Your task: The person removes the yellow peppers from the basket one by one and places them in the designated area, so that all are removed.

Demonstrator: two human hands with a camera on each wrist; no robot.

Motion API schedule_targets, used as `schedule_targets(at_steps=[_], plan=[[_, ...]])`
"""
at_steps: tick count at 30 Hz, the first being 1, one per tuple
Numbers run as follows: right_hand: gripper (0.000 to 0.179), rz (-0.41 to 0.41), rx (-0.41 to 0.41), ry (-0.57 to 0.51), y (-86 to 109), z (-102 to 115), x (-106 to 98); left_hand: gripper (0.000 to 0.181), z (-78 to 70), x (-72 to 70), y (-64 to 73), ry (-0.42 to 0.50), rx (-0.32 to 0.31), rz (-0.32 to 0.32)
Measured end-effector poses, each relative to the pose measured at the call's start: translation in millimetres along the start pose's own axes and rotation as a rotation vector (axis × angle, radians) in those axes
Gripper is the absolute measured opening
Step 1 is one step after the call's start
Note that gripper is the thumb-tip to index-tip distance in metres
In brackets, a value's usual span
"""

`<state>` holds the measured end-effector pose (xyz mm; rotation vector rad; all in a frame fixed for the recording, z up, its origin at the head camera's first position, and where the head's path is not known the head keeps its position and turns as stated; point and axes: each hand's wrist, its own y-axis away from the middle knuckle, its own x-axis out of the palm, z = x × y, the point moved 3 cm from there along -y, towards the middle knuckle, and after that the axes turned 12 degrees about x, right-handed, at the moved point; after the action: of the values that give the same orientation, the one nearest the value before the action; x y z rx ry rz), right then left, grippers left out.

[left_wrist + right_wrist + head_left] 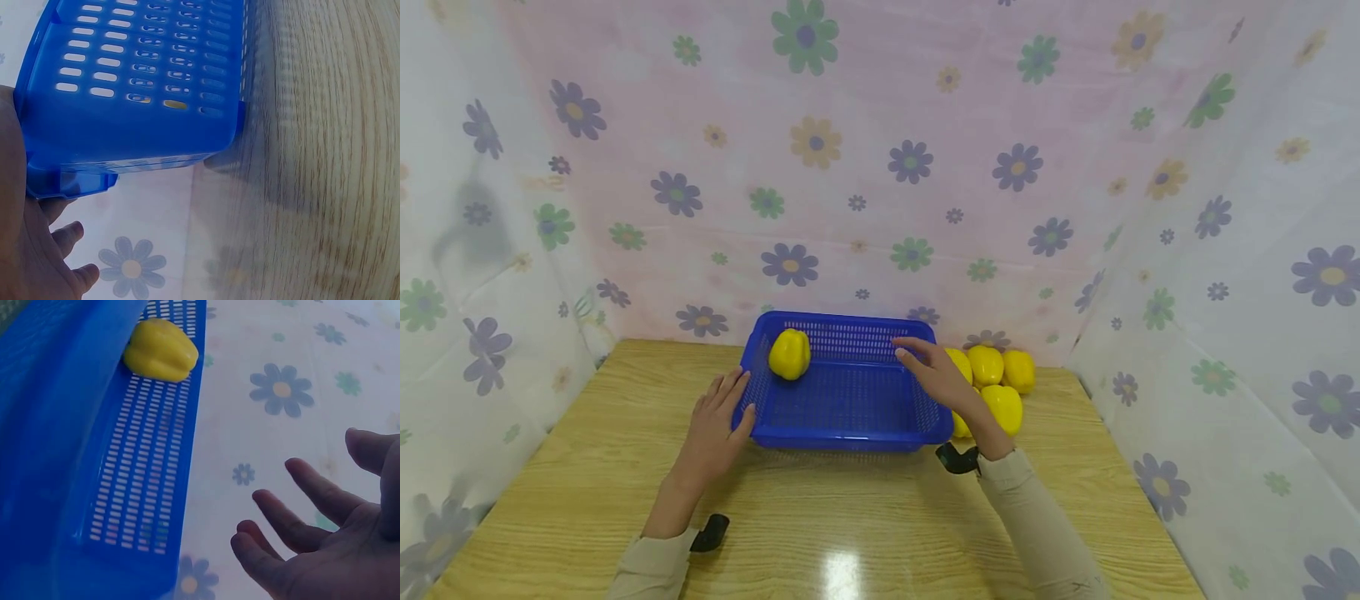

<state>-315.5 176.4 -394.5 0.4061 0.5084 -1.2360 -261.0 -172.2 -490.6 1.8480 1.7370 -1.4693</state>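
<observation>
A blue plastic basket (850, 437) with slotted walls stands on the table, and one yellow bell pepper (790, 354) lies in its far left corner. My left hand (718, 421) rests at the basket's left rim with its fingers extended. In the left wrist view the left hand (37, 250) is beside the basket's outer wall (137, 125). Over the right end of the basket hovers my right hand (936, 371), fingers relaxed and holding nothing. The right wrist view shows the right hand (312, 537) with spread fingers, apart from the pepper (161, 350) in the basket.
Several yellow bell peppers (1002, 408) sit grouped just right of the basket, partly hidden behind the right hand and wrist. Flower-printed cloth (857, 167) encloses the wooden table (805, 517) at the back and both sides.
</observation>
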Motion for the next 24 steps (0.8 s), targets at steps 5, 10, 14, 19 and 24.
schedule_targets(at_steps=[5, 10, 14, 19, 24], plan=[[0.043, 0.044, -0.054, -0.018, -22.8, 9, 13, 0.058, -0.3, -0.1, -0.3, -0.002, 0.006, -0.005], [0.043, 0.073, -0.058, 0.002, -46.6, 14, 27, 0.058, -0.8, -0.5, -0.4, 0.001, 0.002, -0.008], [0.046, 0.103, -0.031, 0.013, -64.0, 14, 38, 0.058, -1.0, 0.2, -1.2, 0.006, -0.003, 0.002], [0.05, 0.144, 0.008, 0.013, -84.9, 11, 51, 0.059, -1.0, -0.2, -1.2, -0.002, -0.002, 0.0], [0.049, 0.153, 0.077, 0.04, -99.5, 6, 65, 0.059, -0.2, 0.0, -0.5, -0.006, -0.008, 0.005]])
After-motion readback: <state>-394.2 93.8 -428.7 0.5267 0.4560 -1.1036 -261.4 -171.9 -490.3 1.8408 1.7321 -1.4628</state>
